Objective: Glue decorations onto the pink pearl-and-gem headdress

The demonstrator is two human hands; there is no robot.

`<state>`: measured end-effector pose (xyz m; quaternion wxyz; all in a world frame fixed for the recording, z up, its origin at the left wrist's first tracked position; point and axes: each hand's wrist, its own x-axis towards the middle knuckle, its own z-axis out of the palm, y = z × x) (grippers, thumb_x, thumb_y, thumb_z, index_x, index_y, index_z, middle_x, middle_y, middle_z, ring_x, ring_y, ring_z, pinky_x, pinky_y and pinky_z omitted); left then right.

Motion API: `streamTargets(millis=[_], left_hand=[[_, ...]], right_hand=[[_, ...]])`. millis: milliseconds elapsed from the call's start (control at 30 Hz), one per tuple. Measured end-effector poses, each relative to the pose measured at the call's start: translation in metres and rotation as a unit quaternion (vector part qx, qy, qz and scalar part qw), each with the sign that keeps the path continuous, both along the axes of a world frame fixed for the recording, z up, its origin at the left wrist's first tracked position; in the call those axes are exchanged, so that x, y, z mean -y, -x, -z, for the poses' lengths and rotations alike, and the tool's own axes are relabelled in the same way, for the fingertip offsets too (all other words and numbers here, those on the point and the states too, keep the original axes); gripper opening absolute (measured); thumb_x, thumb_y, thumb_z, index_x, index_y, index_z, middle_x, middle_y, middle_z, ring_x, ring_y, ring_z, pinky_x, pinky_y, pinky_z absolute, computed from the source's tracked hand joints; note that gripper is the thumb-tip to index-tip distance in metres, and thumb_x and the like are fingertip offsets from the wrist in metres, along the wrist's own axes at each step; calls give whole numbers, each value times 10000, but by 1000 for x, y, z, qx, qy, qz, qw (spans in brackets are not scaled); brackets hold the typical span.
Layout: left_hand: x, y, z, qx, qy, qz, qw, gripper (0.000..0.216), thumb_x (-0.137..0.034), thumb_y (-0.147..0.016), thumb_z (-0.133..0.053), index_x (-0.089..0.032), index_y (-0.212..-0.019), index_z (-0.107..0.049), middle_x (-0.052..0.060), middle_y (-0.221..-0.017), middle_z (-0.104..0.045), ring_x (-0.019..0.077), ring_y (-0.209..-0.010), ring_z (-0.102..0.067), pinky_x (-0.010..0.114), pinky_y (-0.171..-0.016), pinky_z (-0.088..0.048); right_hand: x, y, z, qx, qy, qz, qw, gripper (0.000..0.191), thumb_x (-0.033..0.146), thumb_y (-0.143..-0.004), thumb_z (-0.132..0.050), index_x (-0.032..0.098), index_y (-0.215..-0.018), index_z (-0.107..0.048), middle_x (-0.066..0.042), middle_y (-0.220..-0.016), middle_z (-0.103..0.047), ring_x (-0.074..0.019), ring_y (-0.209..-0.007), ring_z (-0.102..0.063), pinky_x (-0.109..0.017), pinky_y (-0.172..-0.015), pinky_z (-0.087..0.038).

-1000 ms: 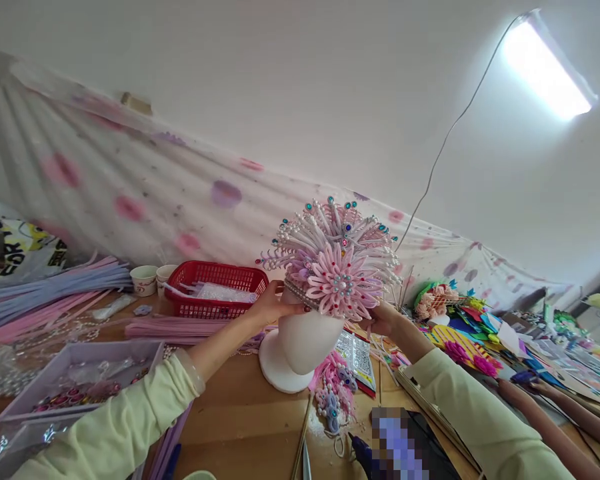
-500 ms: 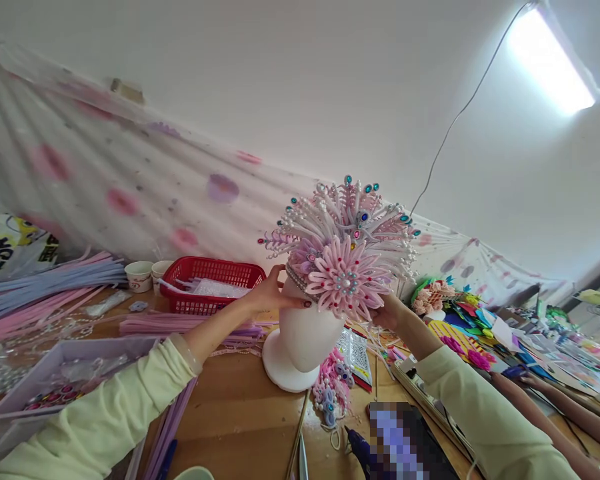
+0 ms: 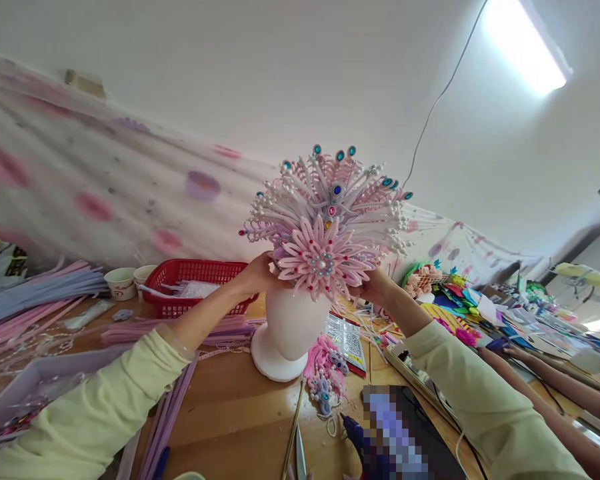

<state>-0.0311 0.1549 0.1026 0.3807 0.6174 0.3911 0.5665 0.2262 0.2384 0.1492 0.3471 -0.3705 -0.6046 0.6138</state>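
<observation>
A pink and lilac pipe-cleaner headdress (image 3: 325,227), set with pearls and blue gems, sits on top of a white foam head stand (image 3: 287,327) on the wooden table (image 3: 230,413). My left hand (image 3: 257,273) grips the headdress at its left lower edge. My right hand (image 3: 373,287) holds its right lower edge, partly hidden behind the petals. Both arms wear pale green sleeves.
A red basket (image 3: 195,280) and two paper cups (image 3: 123,283) stand behind. Bundles of pink and purple pipe cleaners (image 3: 35,300) lie left, beside a lilac tray (image 3: 25,393). Coloured craft pieces (image 3: 460,307) crowd the right. Another person's arms (image 3: 555,387) rest at right. A glue gun (image 3: 360,440) lies near.
The headdress has turned so its big pink flower faces me more squarely, and it appears higher in view. My hands stayed on its lower edges.
</observation>
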Motion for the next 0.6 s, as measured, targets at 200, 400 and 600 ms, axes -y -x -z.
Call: streamTargets(millis=[200, 400, 600], left_hand=[[19, 4, -24, 25, 1, 10, 1000, 597, -237, -359, -912, -151, -910, -699, 67, -967, -751, 307, -1038, -643, 430, -970, -474], [63, 24, -54, 152, 139, 33, 978, 258, 22, -505, -736, -135, -666, -610, -45, -544, -558, 36, -419, -389, 140, -364, -229], [127, 57, -68, 336, 216, 30, 916, 347, -181, -926, -408, -195, -580, -406, -77, -423, -270, 19, -307, -213, 107, -290, -125]], right_hand=[[16, 6, -13, -25, -15, 6, 1000, 321, 339, -749, -670, 235, -652, -382, 78, -455, -291, -82, -415, -267, -194, -368, -179], [49, 26, -32, -46, -3, -12, 999, 379, 388, -745, -696, 237, -661, -358, 86, -471, -296, -64, -416, -252, -183, -368, -156], [90, 63, -39, -49, 39, -53, 997, 389, 349, -752, -682, 233, -662, -321, 97, -477, -271, -46, -408, -226, -157, -362, -145]])
